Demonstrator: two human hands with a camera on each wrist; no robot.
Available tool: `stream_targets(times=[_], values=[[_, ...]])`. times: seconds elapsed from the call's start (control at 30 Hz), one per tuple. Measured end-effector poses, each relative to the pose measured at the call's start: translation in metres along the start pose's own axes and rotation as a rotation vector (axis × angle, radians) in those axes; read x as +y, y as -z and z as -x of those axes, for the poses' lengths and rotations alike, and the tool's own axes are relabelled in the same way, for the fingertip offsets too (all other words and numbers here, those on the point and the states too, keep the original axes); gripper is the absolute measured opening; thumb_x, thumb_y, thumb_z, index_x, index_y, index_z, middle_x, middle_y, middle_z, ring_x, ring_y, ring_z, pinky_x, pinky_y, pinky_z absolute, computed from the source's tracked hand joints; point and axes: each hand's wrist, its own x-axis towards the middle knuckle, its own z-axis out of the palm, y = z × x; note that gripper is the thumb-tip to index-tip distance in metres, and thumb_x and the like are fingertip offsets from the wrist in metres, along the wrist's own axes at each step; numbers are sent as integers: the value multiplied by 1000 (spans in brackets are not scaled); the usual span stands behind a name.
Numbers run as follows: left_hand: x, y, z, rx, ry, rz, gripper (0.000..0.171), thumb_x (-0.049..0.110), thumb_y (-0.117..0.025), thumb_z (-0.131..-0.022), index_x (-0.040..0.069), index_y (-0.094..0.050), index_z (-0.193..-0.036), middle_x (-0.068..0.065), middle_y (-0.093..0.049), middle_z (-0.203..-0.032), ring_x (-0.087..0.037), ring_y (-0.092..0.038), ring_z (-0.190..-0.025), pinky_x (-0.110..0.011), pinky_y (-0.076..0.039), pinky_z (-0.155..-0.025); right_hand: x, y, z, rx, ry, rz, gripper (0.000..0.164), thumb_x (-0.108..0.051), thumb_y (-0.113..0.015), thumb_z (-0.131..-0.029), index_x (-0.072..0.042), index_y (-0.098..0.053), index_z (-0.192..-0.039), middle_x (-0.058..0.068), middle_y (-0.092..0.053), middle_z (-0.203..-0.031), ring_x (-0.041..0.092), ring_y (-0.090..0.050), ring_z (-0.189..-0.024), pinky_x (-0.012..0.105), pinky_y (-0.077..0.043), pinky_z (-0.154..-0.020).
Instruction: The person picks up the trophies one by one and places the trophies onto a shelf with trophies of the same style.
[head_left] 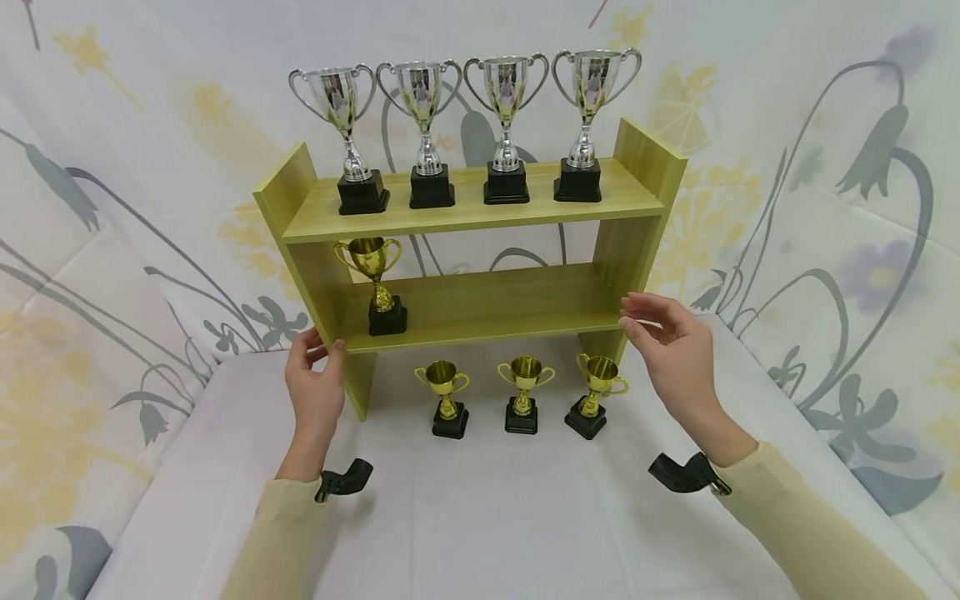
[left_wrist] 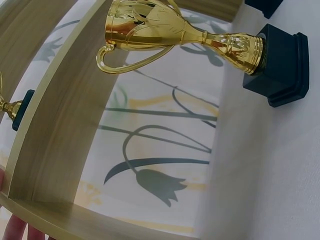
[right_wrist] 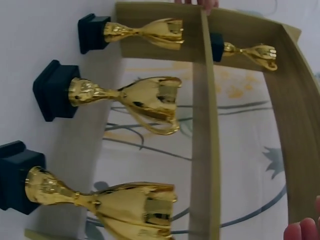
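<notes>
My left hand (head_left: 317,385) grips the left side panel of a two-tier wooden shelf (head_left: 480,218), thumb at the front edge of the lower board and fingers on the outer side. At the right side panel, my right hand (head_left: 675,354) has loosely bent fingers, with a gap between thumb and fingertips (right_wrist: 301,231), which overlap the panel's front edge. A gold trophy cup (head_left: 381,287) stands at the left end of the lower board. Under it, three more gold cups stand in a row on the table: left (head_left: 450,421), middle (head_left: 521,415), right (head_left: 586,417), the right one turned at an angle.
Several silver trophy cups (head_left: 506,179) on black bases line the top board. A white cloth (head_left: 517,517) covers the table. Behind and beside the shelf hangs a flower-patterned cloth (head_left: 817,167). Each wrist carries a black camera strap (head_left: 686,472).
</notes>
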Motion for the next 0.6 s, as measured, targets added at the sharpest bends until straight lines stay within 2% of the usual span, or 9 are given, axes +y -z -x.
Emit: stream_targets(times=[0.33, 0.6], values=[[1, -1, 1, -8, 19, -4, 36, 21, -58, -100, 7, -56, -133, -8, -53, -120, -12, -49, -107, -28, -49, -87, 21, 5, 16, -43, -59, -5, 31, 1, -68, -91, 7, -63, -121, 15, -65, -111, 7, -63, -98, 17, -50, -85], [-3, -1, 0, 3, 5, -21, 34, 19, -56, -100, 6, -56, -131, -6, -54, -117, -14, -51, -107, -25, -50, -85, 36, 7, 27, -90, -80, -15, 30, 1, -68, -92, 7, -63, -120, 2, -65, -112, 6, -64, -98, 17, -50, -86]])
